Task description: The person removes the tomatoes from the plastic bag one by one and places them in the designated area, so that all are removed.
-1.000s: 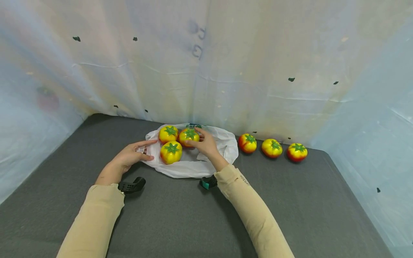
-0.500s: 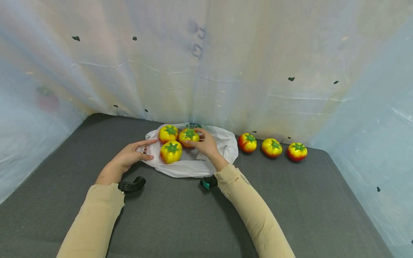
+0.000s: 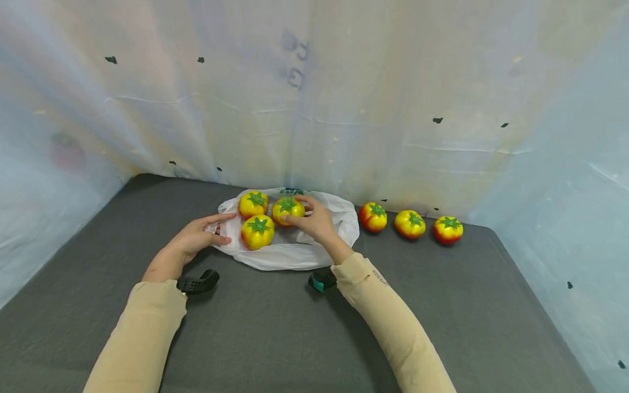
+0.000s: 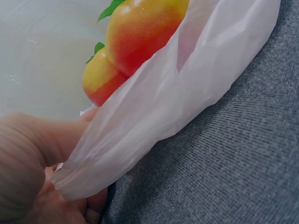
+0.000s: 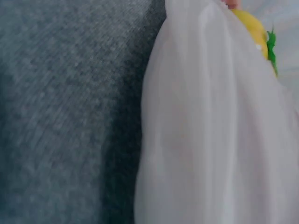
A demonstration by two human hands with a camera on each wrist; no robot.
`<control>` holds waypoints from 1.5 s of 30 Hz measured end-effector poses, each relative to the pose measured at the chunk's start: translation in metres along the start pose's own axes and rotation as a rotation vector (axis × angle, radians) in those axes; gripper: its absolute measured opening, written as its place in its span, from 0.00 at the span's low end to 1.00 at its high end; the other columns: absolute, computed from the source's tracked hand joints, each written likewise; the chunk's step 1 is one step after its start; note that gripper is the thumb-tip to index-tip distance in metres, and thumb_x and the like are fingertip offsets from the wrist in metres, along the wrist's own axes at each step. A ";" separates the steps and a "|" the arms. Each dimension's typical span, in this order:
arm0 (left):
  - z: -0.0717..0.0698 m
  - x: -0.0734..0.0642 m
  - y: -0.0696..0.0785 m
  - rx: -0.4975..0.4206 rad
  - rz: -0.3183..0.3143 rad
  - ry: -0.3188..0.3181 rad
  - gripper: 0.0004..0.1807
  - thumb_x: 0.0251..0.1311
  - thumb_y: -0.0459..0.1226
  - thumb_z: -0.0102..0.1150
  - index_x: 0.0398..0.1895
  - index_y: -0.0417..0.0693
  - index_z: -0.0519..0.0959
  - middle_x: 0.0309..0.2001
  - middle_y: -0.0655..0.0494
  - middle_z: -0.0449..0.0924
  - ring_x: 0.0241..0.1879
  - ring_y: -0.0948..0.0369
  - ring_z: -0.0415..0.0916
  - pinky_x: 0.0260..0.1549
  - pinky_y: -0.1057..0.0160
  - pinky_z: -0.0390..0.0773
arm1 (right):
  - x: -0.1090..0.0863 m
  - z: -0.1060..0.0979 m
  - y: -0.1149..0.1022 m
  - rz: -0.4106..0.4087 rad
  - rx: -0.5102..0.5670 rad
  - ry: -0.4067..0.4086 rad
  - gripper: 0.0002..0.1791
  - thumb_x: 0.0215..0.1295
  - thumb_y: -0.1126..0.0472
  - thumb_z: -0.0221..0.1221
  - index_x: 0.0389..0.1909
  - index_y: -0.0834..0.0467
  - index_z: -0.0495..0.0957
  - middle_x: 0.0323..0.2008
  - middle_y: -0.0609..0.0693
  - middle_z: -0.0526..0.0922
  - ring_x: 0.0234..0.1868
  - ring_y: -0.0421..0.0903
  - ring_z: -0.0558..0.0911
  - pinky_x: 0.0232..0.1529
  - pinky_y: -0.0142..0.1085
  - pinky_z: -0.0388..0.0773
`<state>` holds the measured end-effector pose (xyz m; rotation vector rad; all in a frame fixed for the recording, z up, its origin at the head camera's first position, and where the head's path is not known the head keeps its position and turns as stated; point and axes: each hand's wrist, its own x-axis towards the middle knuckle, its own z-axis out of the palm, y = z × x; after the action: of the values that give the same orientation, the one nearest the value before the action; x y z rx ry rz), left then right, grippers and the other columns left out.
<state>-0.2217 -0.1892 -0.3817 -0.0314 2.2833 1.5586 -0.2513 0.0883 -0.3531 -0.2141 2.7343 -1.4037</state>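
A white plastic bag [image 3: 275, 261] lies with its mouth spread on the dark cloth. My left hand [image 3: 196, 236] grips the bag's left edge; in the left wrist view the thumb lies over the film and the fingers are behind it. Inside are two yellow-red tomatoes with green star-shaped tops, a back tomato [image 3: 253, 205] and a front tomato [image 3: 256, 233]. With thumb and fingers, my right hand [image 3: 316, 221] holds another tomato [image 3: 286, 209] just right of them, within the bag's mouth. In the right wrist view the bag wall covers most of that hand.
Right of the bag, three more tomatoes stand in a row along the back: a near one [image 3: 373, 217], a middle one [image 3: 410, 225] and a far-right one [image 3: 447, 230]. A pale plastic sheet [image 3: 344, 109] rises behind the grey table [image 3: 265, 327] and at both sides.
The right hand has shifted the held tomato slightly right, and a small gap to the other two shows. The left hand keeps its place on the bag. The head view has shifted a little.
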 end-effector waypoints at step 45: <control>-0.003 0.001 -0.001 0.005 0.016 -0.039 0.41 0.58 0.35 0.63 0.74 0.50 0.56 0.76 0.36 0.32 0.73 0.37 0.33 0.66 0.33 0.44 | -0.045 -0.060 0.019 -0.032 -0.018 -0.005 0.31 0.56 0.49 0.67 0.62 0.47 0.72 0.59 0.56 0.74 0.55 0.56 0.77 0.52 0.47 0.78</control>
<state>-0.2229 -0.1919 -0.3816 0.0188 2.2631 1.5474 -0.2153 0.1549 -0.3340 -0.2633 2.7523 -1.3852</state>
